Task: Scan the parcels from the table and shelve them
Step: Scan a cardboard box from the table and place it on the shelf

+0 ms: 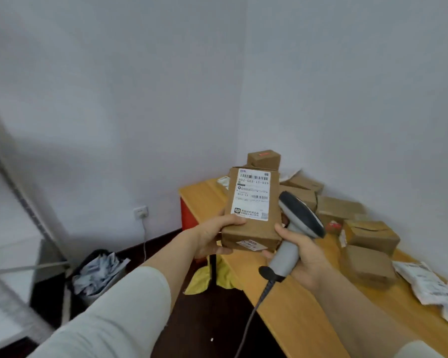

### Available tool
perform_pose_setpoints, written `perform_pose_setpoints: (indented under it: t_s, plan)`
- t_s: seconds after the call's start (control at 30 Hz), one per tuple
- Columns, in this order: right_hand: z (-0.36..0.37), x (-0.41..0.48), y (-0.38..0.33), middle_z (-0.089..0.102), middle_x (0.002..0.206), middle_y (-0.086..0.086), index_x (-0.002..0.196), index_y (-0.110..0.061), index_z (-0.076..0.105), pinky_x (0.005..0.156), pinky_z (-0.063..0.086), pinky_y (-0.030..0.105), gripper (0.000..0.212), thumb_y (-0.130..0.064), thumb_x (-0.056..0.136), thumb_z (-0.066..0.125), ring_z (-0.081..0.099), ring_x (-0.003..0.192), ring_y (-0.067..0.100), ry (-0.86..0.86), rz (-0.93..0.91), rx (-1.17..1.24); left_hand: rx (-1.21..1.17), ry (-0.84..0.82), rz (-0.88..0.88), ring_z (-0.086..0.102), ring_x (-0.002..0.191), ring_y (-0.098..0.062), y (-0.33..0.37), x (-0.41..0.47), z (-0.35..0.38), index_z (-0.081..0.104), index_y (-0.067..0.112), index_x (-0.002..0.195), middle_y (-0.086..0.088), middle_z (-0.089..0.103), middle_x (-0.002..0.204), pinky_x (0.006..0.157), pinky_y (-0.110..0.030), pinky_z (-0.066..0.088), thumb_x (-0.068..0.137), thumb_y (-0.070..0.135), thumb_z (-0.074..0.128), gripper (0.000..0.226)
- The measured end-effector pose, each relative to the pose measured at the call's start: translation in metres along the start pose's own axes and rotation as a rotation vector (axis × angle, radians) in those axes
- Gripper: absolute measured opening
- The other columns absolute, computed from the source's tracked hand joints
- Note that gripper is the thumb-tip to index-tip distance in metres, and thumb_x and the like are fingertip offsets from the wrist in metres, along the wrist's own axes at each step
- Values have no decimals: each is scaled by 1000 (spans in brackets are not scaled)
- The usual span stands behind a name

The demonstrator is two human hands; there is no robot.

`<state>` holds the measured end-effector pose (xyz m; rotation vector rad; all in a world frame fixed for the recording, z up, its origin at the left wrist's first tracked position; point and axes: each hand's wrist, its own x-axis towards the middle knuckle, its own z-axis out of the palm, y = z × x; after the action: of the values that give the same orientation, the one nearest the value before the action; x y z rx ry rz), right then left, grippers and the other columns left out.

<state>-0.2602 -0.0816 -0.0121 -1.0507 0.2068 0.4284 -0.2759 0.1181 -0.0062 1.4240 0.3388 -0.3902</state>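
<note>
The left hand grips a brown parcel by its lower left corner, thumb on the labelled face. The box is held in the air over the left edge of the wooden table. Its long axis runs upward and slightly away, label toward the camera, the main barcode at the top end. The right hand is wrapped around the handle of a grey corded scanner, whose dark head rises just beside the parcel's right edge. Which way the scan window faces is hard to tell.

Behind and to the right, more cardboard boxes crowd the table against the wall, with flat white mailers near its right end. Left of the table lies open dark floor — a bin of crumpled paper stands there, beside a blurred metal shelf frame at the far left.
</note>
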Motion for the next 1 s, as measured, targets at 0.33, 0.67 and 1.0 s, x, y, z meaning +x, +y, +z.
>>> perform_pose_setpoints:
  t_s: [0.33,0.67,1.0]
  plan:
    - [124,-70,117,68,117,14,123,-10,61,87,52,51,65,-6,60,77,64,108,32,-306,199,-73,-208,300,88,59,113,-20,-77,-185,-116,52,43,125,2,66,118,106,-44,41,67,31,81,65]
    - [321,-178,255,72,101,21,109,-4,66,84,56,47,47,-3,63,74,70,91,35,-623,374,-170,-242,643,235,60,109,-19,-136,-400,-271,45,49,128,2,65,119,79,-31,52,64,30,81,76]
    - [517,-306,426,68,110,20,100,-6,64,102,46,47,27,-3,74,74,64,99,30,-704,472,-240,-348,935,228,59,108,-18,-208,-600,-443,59,32,121,0,67,113,85,-33,46,64,38,81,61]
